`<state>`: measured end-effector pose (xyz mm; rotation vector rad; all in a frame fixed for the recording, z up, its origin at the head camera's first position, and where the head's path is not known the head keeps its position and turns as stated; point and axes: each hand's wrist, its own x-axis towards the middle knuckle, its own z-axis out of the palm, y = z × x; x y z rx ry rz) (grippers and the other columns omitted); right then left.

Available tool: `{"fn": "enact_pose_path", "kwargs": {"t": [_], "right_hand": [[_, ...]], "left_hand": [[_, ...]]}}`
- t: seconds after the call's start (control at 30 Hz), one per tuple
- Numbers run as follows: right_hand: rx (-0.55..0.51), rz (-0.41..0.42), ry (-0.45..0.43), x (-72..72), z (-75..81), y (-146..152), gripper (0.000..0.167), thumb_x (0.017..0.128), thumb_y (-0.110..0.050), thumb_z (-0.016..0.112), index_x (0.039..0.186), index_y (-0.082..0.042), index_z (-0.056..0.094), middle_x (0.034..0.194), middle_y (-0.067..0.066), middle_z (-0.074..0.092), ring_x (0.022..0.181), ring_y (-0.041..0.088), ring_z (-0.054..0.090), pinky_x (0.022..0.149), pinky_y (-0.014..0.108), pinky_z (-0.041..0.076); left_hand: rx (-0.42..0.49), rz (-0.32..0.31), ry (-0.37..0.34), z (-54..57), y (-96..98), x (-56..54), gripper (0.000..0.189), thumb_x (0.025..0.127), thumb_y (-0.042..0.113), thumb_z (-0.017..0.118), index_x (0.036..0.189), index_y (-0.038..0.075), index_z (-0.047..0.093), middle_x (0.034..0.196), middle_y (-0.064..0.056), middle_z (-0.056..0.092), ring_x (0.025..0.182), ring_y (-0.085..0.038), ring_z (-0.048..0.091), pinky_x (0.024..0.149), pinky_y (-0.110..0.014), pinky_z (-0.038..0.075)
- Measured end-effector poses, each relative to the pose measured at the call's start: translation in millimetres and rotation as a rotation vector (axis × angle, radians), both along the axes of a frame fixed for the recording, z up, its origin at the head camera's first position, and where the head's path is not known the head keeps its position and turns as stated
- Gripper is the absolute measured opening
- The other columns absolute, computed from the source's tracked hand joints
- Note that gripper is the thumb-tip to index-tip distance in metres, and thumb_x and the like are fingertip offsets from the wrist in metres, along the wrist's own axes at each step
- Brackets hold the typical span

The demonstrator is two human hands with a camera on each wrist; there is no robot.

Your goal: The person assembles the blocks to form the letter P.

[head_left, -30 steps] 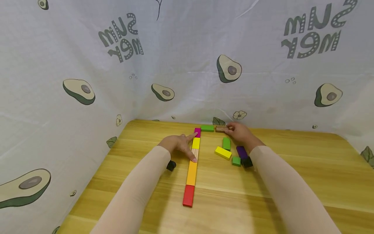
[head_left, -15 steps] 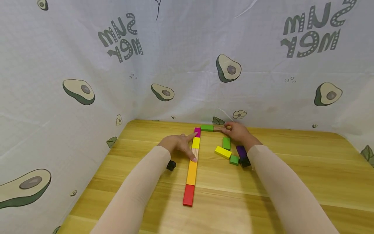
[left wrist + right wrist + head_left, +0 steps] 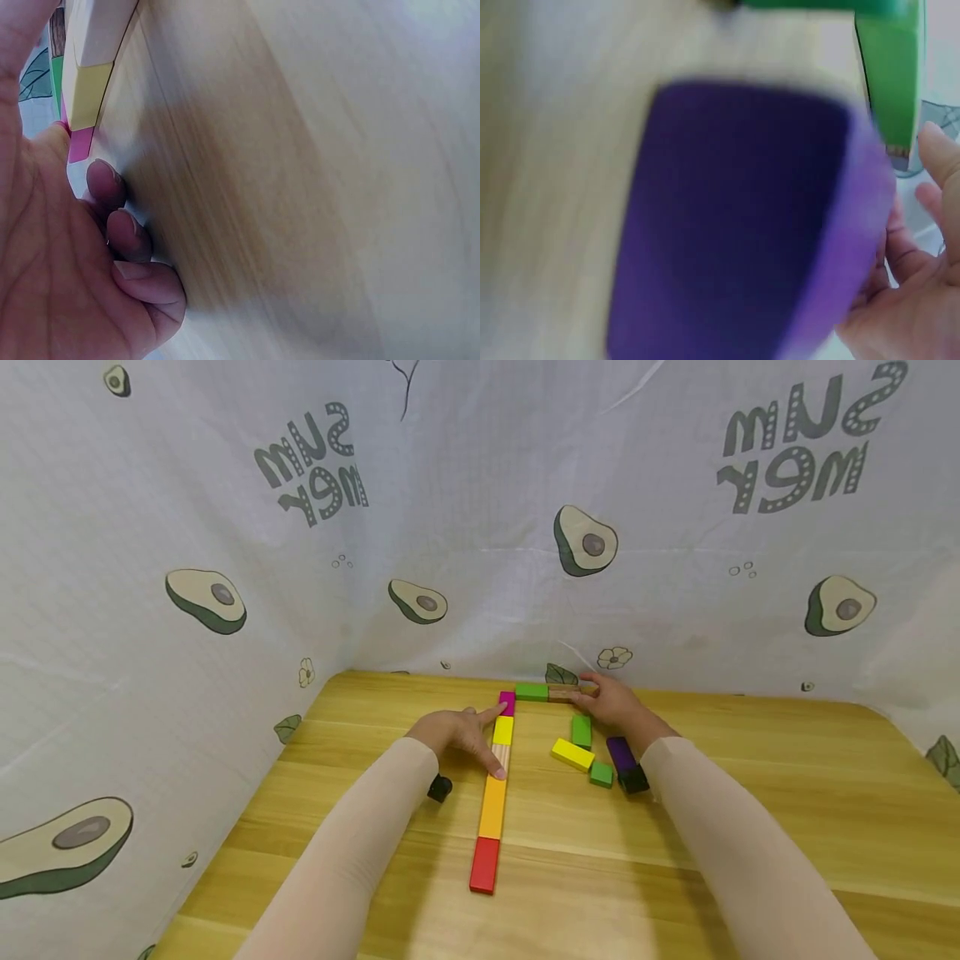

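Note:
A straight row of blocks runs away from me: red (image 3: 484,865), orange (image 3: 492,807), striped wood (image 3: 501,754), yellow (image 3: 503,729) and magenta (image 3: 507,702). My left hand (image 3: 459,731) spans the row's far part, index fingertip on the magenta block, thumb tip around where the wood and orange blocks meet. Its other fingers bend loosely in the left wrist view. From the magenta end, a green block (image 3: 532,692) and a brown wooden block (image 3: 563,693) continue rightward. My right hand (image 3: 618,703) is at the brown block's right end, thumb by its near edge, index finger spread behind.
Loose blocks lie inside the corner: green (image 3: 581,731), yellow (image 3: 573,755), small green (image 3: 601,774), and purple (image 3: 621,753) beside a black piece (image 3: 633,779) under my right wrist. Another black piece (image 3: 440,787) is by my left wrist. A printed cloth (image 3: 480,635) borders the table's back.
The brown block has slid left against the green block, closing the gap. My right index finger has since spread away from it. The left hand stays in place.

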<state>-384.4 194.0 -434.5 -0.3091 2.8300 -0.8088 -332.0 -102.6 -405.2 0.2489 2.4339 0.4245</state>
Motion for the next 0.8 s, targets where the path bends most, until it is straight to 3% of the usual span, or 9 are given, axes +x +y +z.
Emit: {"fn": "enact_pose_path", "kwargs": {"t": [0.13, 0.27, 0.4, 0.5, 0.63, 0.8], "right_hand": [[-0.077, -0.005, -0.012, 9.8, 4.4, 8, 0.067, 0.108, -0.041, 0.050, 0.159, -0.003, 0.030, 0.143, 0.035, 0.052, 0.128, 0.049, 0.055, 0.106, 0.060, 0.048], [-0.071, -0.002, 0.015, 20.8, 9.7, 13, 0.057, 0.107, -0.039, 0.051, 0.150, -0.002, 0.044, 0.138, 0.035, 0.055, 0.123, 0.049, 0.056, 0.100, 0.058, 0.051], [-0.047, -0.005, 0.057, 38.0, 14.7, 14, 0.040, 0.105, -0.033, 0.057, 0.129, -0.001, 0.062, 0.123, 0.027, 0.063, 0.103, 0.037, 0.062, 0.080, 0.043, 0.056], [-0.022, 0.009, 0.050, 54.0, 18.4, 14, 0.034, 0.102, -0.031, 0.062, 0.119, -0.003, 0.069, 0.105, 0.018, 0.068, 0.083, 0.026, 0.062, 0.066, 0.033, 0.052], [0.035, 0.076, 0.023, 75.0, 24.1, 15, 0.037, 0.097, -0.037, 0.068, 0.113, -0.005, 0.072, 0.088, 0.009, 0.067, 0.071, 0.019, 0.055, 0.060, 0.029, 0.046], [0.136, 0.182, 0.003, 96.7, 28.6, 24, 0.046, 0.086, -0.049, 0.079, 0.107, -0.008, 0.072, 0.085, 0.000, 0.063, 0.074, 0.016, 0.051, 0.063, 0.028, 0.043]], "left_hand": [[-0.005, 0.003, 0.002, -0.6, 1.6, 0.1, 0.134, 0.058, 0.069, 0.089, 0.160, 0.054, 0.003, 0.175, -0.010, 0.003, 0.159, -0.042, 0.011, 0.122, -0.072, 0.018], [-0.010, 0.004, 0.001, -2.0, 1.9, -0.8, 0.135, 0.057, 0.070, 0.089, 0.159, 0.055, 0.002, 0.174, -0.010, 0.004, 0.159, -0.041, 0.013, 0.121, -0.072, 0.019], [-0.014, 0.007, 0.004, -3.4, 1.6, -1.9, 0.136, 0.056, 0.071, 0.089, 0.159, 0.055, 0.002, 0.174, -0.010, 0.006, 0.158, -0.041, 0.015, 0.121, -0.071, 0.021], [-0.009, 0.017, 0.000, -4.2, 0.9, -1.6, 0.136, 0.055, 0.070, 0.089, 0.159, 0.055, 0.003, 0.174, -0.009, 0.006, 0.159, -0.041, 0.014, 0.121, -0.071, 0.020], [0.000, 0.023, -0.007, -4.2, 0.5, -1.4, 0.136, 0.055, 0.070, 0.090, 0.159, 0.055, 0.003, 0.175, -0.009, 0.003, 0.159, -0.040, 0.011, 0.122, -0.071, 0.017], [-0.010, 0.013, -0.006, -3.4, 0.9, -2.1, 0.136, 0.056, 0.070, 0.089, 0.160, 0.054, 0.002, 0.174, -0.010, 0.005, 0.159, -0.041, 0.013, 0.122, -0.071, 0.018]]}}
